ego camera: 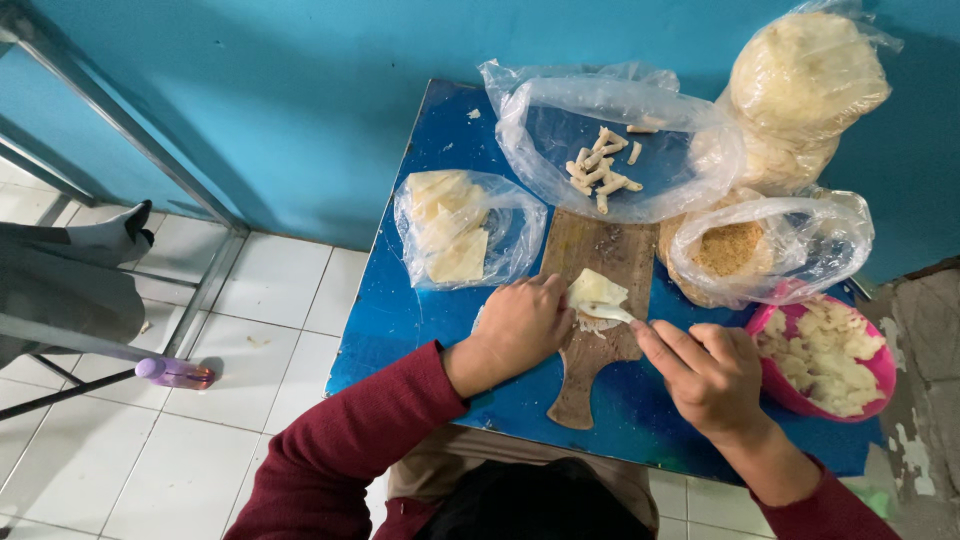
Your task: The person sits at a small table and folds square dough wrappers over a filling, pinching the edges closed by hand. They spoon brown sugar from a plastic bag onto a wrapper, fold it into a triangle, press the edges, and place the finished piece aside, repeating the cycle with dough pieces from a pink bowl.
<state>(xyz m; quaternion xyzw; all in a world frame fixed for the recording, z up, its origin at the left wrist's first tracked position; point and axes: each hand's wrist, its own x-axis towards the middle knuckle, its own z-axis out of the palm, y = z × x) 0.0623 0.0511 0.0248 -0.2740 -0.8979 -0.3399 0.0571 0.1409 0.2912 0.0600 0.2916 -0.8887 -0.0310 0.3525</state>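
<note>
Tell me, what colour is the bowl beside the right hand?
The bowl is pink; the head view shows it.

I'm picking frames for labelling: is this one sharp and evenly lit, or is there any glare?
Head view: mostly sharp, with soft, even light. The clear bags show mild white glare. The left hand casts a faint shadow on the board. The edges bend a little from the wide lens. The bottle looks slightly soft.

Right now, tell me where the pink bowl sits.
In the head view, the pink bowl sits at the blue table's right edge, just beyond the right hand and below the bag of crumbs.
</note>
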